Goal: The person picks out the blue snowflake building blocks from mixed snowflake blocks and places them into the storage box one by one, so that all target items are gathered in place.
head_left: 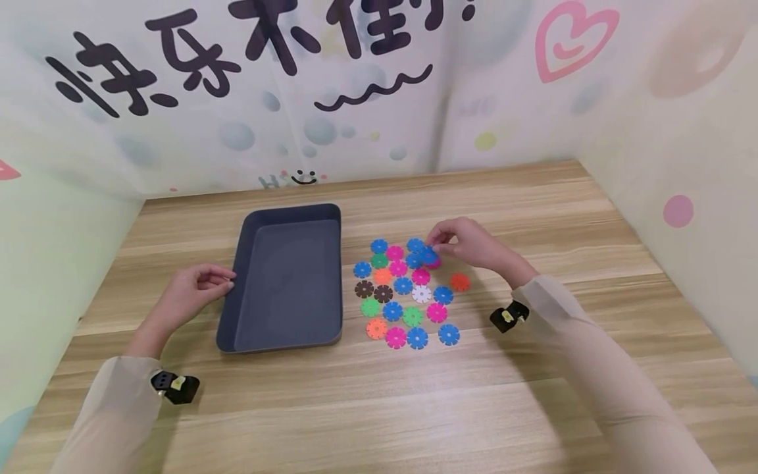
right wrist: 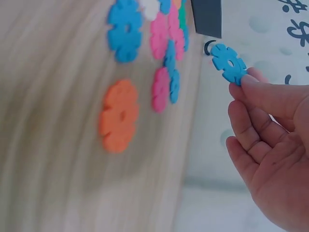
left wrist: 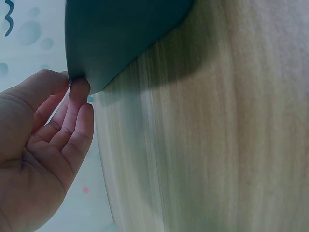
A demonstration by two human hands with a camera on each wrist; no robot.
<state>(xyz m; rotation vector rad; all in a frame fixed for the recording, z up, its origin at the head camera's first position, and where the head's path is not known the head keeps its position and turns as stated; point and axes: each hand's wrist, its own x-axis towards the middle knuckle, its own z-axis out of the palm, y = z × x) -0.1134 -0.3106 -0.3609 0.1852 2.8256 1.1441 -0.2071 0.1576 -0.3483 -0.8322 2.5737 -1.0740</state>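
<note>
In the head view, a dark tray (head_left: 287,283) lies on the wooden desk (head_left: 379,408), and notched plastic discs (head_left: 393,317) are spread to the right of the tray. The left hand (head_left: 192,293) is at the tray's left wall with its fingers bent; how the fingertips meet the rim is hard to make out from here. The right hand (head_left: 470,245) is at the far part of the spread, well to the right of the tray, its grip narrowed to a pinch on a blue disc (head_left: 429,255). That disc partly hides a pink disc (head_left: 436,263), and other blue ones crowd so close beside it that their outlines blur together. An orange-red disc (head_left: 460,282) lies farthest to the right of the tray. Dark lettering (head_left: 272,36) on the wall behind the tray is cut off by the top edge

In the left wrist view, only one end of the tray shows; the rest is cropped above. The left grip is nearly closed, thumb and a finger pinching the tray's edge, the thumb's tip hidden behind it; the remaining fingers curve loosely beside the tray

In the right wrist view, the tray is just a dark corner at the top. Thumb and forefinger pinch the blue disc by its edge, covering a small part of it. The discs nearest the tray overlap and are cut off, and the orange-red disc looks blurred
</note>
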